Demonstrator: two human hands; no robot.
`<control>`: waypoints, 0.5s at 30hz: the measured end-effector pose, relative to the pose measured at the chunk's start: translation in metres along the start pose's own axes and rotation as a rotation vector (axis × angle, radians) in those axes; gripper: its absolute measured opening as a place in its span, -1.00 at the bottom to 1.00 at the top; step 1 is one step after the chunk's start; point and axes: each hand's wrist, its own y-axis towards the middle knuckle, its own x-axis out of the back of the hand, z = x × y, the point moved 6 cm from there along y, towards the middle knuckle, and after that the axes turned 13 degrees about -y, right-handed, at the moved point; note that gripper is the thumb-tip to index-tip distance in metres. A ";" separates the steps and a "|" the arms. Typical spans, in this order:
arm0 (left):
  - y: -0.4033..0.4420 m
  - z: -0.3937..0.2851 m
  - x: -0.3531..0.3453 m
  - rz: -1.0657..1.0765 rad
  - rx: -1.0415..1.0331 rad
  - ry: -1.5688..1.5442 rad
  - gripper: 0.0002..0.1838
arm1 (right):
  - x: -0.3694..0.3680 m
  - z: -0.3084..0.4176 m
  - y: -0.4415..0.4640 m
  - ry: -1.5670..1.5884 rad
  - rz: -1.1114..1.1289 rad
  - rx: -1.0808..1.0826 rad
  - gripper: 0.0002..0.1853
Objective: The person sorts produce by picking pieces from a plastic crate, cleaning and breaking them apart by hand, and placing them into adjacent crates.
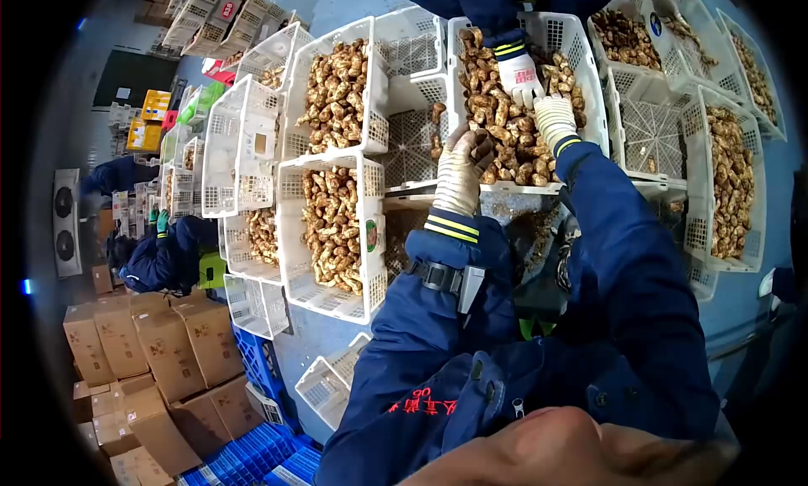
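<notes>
Head view: mushrooms [484,95], knobbly, brown-capped and pale-stemmed, fill a white plastic crate [596,107] with perforated walls. The left hand [459,168], in a ribbed knit glove with darkened fingertips, is half curled over mushrooms at the crate's near left corner; I cannot tell whether it grips one. The right hand [555,122], in a similar glove, reaches in toward the right edge, its fingertips hidden, so its opening and any hold are unclear. Just beside it is a co-worker's gloved hand [518,75], printed red. Left of the crate, another crate [412,141] shows a base of radiating ribs. Blue floor [295,351] lies beneath, smooth and slightly glossy. Farther left are stacked cardboard boxes [160,351] and a two-fan unit [66,225].
</notes>
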 end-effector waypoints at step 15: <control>-0.004 -0.003 0.005 0.027 0.004 0.021 -0.50 | 0.004 0.003 -0.014 -0.010 0.130 0.077 -0.79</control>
